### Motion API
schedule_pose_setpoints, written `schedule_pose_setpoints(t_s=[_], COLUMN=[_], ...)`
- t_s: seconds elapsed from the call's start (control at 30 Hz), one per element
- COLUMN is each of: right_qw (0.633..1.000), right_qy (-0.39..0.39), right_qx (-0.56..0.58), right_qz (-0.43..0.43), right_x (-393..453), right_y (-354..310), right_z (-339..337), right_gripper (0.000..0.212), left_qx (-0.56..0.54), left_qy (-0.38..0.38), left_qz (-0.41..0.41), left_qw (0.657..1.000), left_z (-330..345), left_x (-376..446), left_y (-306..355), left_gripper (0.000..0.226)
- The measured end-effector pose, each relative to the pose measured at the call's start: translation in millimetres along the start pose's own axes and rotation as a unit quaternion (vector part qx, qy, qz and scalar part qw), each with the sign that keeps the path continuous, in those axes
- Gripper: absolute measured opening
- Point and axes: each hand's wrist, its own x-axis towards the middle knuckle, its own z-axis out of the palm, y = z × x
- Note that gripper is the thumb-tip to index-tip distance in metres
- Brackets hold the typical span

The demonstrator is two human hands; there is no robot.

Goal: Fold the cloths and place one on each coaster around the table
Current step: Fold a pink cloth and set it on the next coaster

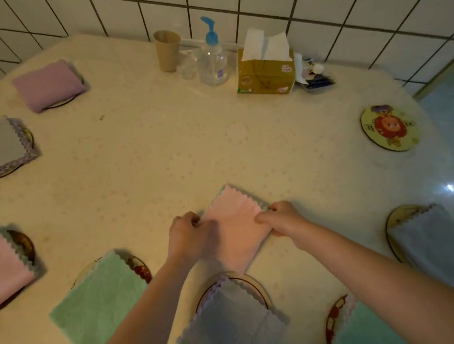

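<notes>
- Seven coasters around the bench [159, 152] already carry folded cloths.
- One coaster [390, 128] (far right) is bare.
- The pink cloth [238, 228] lies mid-bench, being folded: left hand [189, 234] pinches its left edge, right hand [283, 219] its right.
- Left, I judge: finish folding, place it there.

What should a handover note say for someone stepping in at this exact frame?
Left hand and right hand each pinch a side of the pink cloth, which lies part-folded on the table in front of the person.
Done: seven coasters already carry folded cloths, among them the purple cloth at far left and the grey cloth nearest the person.
Left: finish folding the pink cloth and place it on the bare coaster at right, the only one visible without a cloth.
</notes>
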Motion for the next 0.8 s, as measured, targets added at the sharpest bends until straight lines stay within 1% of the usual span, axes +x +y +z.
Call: schedule_pose_setpoints(t_s=[0.07, 0.2, 0.27, 0.33, 0.4, 0.47, 0.53, 0.6, 0.7, 0.8], right_qw=[0.997, 0.975, 0.956, 0.938, 0.934, 0.938, 0.947, 0.955, 0.958, 0.958], right_qy=[-0.024, -0.050, -0.063, -0.084, -0.104, -0.116, -0.098, -0.068, -0.041, -0.030], right_qx=[0.071, 0.215, 0.286, 0.336, 0.339, 0.318, 0.292, 0.274, 0.265, 0.261], right_qz=[-0.001, -0.013, -0.020, -0.029, -0.052, -0.074, -0.086, -0.089, -0.098, -0.112], right_x=[-5, -10, -12, -17, -21, -28, -33, -36, -36, -35], right_y=[0, 13, 25, 38, 52, 71, 92, 113, 134, 151], right_z=[-8, -35, -55, -81, -108, -141, -175, -208, -253, -299], right_gripper=[0.011, 0.021, 0.024, 0.030, 0.030, 0.028, 0.029, 0.029, 0.029, 0.027], left_qx=[-0.087, -0.234, -0.298, -0.323, -0.323, -0.300, -0.273, -0.257, -0.268, -0.304], left_qy=[-0.012, -0.054, -0.080, -0.106, -0.110, -0.094, -0.070, -0.052, -0.052, -0.049], left_qz=[-0.016, -0.014, -0.022, -0.032, -0.030, -0.021, -0.011, -0.006, -0.001, 0.002], left_qw=[0.996, 0.971, 0.951, 0.940, 0.940, 0.949, 0.960, 0.965, 0.962, 0.952], left_z=[-3, 9, 26, 50, 75, 107, 143, 175, 212, 246], left_x=[-9, -26, -35, -48, -61, -79, -98, -116, -134, -143], left_y=[10, 29, 41, 56, 68, 86, 105, 126, 158, 188], left_gripper=[0.039, 0.030, 0.033, 0.040, 0.041, 0.036, 0.038, 0.029, 0.024, 0.027])
